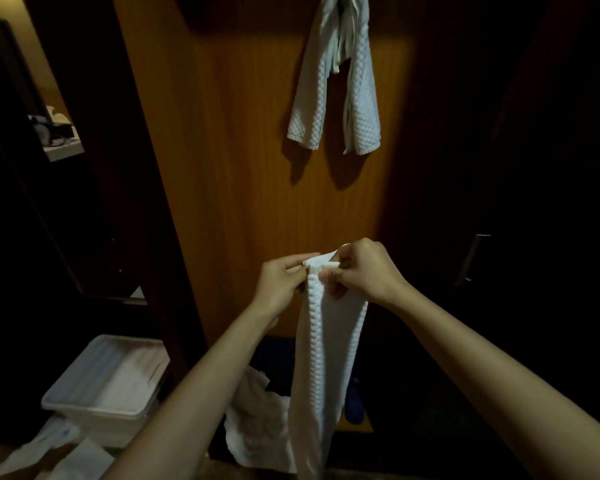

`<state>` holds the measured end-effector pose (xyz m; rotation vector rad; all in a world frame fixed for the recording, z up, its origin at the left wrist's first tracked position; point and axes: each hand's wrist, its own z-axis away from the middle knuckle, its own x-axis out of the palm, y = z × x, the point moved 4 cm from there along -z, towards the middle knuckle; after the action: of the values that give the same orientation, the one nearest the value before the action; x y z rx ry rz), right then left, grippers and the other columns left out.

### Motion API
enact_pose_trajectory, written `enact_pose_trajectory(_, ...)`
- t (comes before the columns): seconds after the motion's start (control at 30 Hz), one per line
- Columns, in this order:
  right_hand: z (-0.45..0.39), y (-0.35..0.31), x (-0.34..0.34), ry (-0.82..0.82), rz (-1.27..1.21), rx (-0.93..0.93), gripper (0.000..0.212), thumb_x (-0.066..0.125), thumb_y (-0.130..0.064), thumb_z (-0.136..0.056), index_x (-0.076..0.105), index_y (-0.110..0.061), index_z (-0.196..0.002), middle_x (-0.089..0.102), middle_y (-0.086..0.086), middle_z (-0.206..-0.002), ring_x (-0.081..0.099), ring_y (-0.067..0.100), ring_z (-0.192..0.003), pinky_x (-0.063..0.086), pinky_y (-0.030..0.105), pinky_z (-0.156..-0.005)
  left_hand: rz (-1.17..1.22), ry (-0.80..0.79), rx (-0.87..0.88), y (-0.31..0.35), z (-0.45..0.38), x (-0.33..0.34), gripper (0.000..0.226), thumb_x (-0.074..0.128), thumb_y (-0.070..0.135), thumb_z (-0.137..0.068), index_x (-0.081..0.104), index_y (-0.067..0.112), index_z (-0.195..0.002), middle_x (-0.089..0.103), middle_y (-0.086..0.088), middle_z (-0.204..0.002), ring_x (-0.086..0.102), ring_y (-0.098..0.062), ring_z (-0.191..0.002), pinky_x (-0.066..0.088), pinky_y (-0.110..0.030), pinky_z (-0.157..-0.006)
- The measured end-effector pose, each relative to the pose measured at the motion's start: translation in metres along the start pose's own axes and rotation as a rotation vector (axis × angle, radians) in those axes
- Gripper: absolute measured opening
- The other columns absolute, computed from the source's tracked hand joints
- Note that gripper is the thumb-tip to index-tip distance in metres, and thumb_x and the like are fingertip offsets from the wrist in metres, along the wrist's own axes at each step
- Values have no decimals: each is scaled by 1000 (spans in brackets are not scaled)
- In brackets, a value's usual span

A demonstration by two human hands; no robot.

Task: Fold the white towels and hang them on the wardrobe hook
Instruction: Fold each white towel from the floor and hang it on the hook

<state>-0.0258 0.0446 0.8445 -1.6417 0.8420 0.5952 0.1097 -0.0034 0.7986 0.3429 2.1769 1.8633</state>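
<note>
At lower centre of the frame, we are pinching the top edge of a long white waffle-weave towel [326, 348] with our left hand [281, 282] and right hand [364, 268]; it is hanging down.

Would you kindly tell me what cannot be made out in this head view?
- Wardrobe hook: cut off by the top edge above the hanging towels.
- Lower end of the held towel, pinched by the left hand and right hand: cut off by the bottom edge.
- Shelf clutter, far left: too dark and small.
- Blue thing on the floor: half hidden by the held towel.
</note>
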Motion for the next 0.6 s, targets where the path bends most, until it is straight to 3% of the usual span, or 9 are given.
enact_pose_trajectory(0.1, -1, 1, -3, 48, 19, 44, 25, 74, -29, -78, 63, -17, -59, 67, -5, -51, 65, 1, -54, 56, 31, -68, 12, -60, -14, 2, -1, 0, 25, 54, 26, -93, 67, 13, -110, 71, 5, -86, 65, -1, -71, 51, -14, -65)
enact_pose_trajectory(0.2, -3, 5, -8, 100, 136, 81, 30, 79, -39, -69, 62, -19, -54, 58, -9, -51, 57, 7, -56, 45, 27, -54, -59, -159, 25, 5, -1, 0, 49, 74, 0, -73, 62, 10, -120, 71, -2, -97, 70, -7, -83, 54, -17, -69)
enact_pose_trajectory(0.3, -6, 9, -11, 94, 252, 66, 34, 80, -56, -59, 73, -26, -71, 61, -10, -70, 57, 10, -74, 38, 25, -59, -159, -206, 56, 7, -1, 1, 58, 73, -10, -70, 60, 11, -123, 70, -2, -93, 69, -8, -81, 55, -18, -73)
enact_pose_trajectory(0.4, -8, 18, -11, 6, 497, 40, 51, 73, -69, -56, 75, -30, -91, 62, -5, -87, 52, 16, -96, 41, 30, -75, -227, -243, 82, 6, -1, 3, 55, 70, -10, -73, 60, 13, -123, 67, 5, -102, 68, -1, -86, 53, -14, -75)
enact_pose_trajectory(0.5, -7, 30, -13, -170, 767, 23, 69, 69, -74, -53, 66, -37, -112, 44, 2, -103, 37, 27, -112, 36, 36, -87, -237, -215, 105, 2, -3, -2, 55, 68, -9, -75, 58, 18, -122, 62, 4, -115, 64, 3, -92, 51, -16, -84)
enact_pose_trajectory(0.57, -3, 36, -14, -284, 755, 9, 66, 73, -65, -59, 64, -31, -114, 51, 3, -109, 40, 26, -111, 39, 35, -87, -264, -220, 107, -1, -5, -5, 56, 69, -5, -76, 56, 24, -122, 59, 3, -122, 61, -6, -105, 48, -25, -96)
enact_pose_trajectory(0.6, -2, 37, -13, -299, 740, -38, 55, 74, -62, -62, 66, -27, -105, 57, 1, -103, 45, 24, -106, 42, 33, -83, -283, -227, 103, -4, -6, -7, 57, 69, -3, -77, 56, 26, -123, 57, 5, -123, 57, -12, -113, 45, -30, -100)
